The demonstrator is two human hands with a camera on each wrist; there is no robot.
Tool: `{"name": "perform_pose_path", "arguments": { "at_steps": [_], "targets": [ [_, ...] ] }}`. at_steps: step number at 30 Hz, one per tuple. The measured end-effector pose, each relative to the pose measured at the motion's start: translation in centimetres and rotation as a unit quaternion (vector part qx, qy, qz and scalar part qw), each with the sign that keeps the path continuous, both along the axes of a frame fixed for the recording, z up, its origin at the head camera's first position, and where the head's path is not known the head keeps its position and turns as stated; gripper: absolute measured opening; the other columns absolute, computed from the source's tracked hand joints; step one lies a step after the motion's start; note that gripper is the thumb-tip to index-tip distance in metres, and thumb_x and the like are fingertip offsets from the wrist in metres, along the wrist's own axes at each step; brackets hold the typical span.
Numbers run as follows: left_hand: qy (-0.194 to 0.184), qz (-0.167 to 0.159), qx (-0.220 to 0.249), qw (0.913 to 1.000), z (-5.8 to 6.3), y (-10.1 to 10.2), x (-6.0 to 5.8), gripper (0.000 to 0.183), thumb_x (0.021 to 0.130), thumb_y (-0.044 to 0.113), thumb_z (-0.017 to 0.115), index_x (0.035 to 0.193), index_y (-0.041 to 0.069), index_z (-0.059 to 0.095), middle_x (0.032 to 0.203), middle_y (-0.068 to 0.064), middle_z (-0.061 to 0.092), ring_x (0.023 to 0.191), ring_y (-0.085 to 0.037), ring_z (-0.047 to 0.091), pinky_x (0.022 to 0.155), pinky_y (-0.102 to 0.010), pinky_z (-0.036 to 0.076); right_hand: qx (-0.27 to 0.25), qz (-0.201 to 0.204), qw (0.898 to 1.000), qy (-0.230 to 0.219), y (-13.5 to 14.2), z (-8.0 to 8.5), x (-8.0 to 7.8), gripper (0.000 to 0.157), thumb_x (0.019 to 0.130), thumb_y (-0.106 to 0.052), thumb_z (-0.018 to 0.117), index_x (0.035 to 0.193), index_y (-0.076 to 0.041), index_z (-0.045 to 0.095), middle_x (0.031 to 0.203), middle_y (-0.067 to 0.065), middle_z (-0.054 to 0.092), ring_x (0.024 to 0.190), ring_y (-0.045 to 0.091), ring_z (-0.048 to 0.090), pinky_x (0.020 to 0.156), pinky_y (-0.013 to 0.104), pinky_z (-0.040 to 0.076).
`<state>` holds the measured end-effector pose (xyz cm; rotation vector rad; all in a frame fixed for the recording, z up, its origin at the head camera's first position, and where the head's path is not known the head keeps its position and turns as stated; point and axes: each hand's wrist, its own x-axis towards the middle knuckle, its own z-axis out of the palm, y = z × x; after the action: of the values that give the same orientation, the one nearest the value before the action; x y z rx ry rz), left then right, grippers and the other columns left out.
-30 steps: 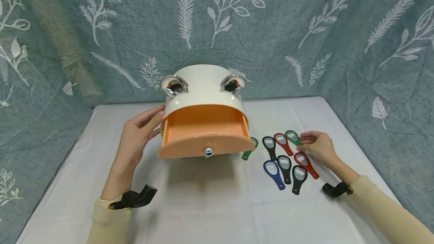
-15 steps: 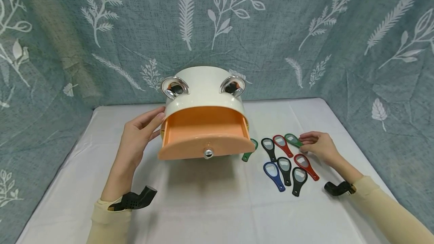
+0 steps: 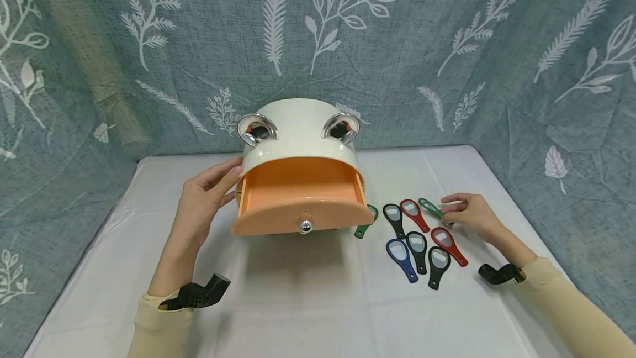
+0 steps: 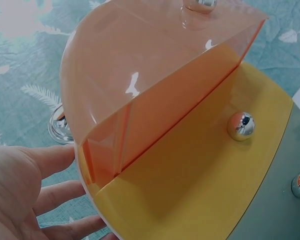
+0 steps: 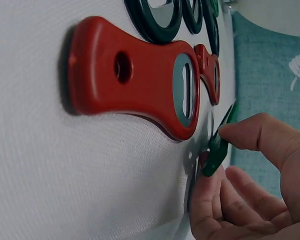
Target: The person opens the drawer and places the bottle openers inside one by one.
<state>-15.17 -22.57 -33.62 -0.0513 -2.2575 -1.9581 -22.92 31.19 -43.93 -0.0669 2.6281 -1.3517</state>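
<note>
Right hand [image 3: 469,216] pinches the green bottle opener [image 3: 435,211], now tilted more steeply than earlier, between three and four o'clock from the white box [image 3: 300,131]; left hand [image 3: 202,192], fingers extended, apparently touches the box's nine-o'clock side.

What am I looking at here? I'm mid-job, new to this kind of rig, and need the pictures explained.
There is no robot: these are a person's two bare hands. The wide picture comes from a head-worn camera looking forward and down; the other two come from cameras on the wrists.

On the white cloth stands a white drawer unit with its orange drawer pulled out. The left-wrist picture also shows a yellow drawer front and a green drawer front.

To the right are bottle openers: three black, two red, one blue and two green.

The left hand touches the unit's side. The right hand pinches a green bottle opener, which is tilted.
</note>
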Motion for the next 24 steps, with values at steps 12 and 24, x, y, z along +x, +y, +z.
{"name": "perform_pose_path", "arguments": {
  "at_steps": [12, 24],
  "targets": [
    [0.003, 0.003, -0.005, 1.0, -0.1, 0.3, -0.1, 0.055, 0.096, 0.039, 0.064, 0.14, 0.007, 0.056, 0.137, -0.013, 0.054, 0.12, -0.022, 0.056, 0.086, -0.026, 0.053, 0.0, -0.007, 0.999, 0.032, -0.1, -0.2, 0.4, 0.037, 0.079, -0.005, 0.081, 0.108, 0.012, 0.067, 0.089, 0.013, 0.073, 0.077, 0.015, 0.068, 0.063, 0.029, 0.056],
    [0.002, 0.013, -0.017, 0.9998, -0.2, 0.2, -0.2, 0.058, 0.095, 0.042, 0.064, 0.14, 0.006, 0.056, 0.138, -0.013, 0.054, 0.12, -0.023, 0.056, 0.085, -0.025, 0.053, -0.081, -0.05, 0.987, 0.13, -2.4, 3.4, 1.2, 0.038, 0.083, -0.01, 0.081, 0.113, 0.009, 0.069, 0.094, 0.007, 0.074, 0.081, 0.009, 0.069, 0.071, 0.019, 0.055]
  ]
}}
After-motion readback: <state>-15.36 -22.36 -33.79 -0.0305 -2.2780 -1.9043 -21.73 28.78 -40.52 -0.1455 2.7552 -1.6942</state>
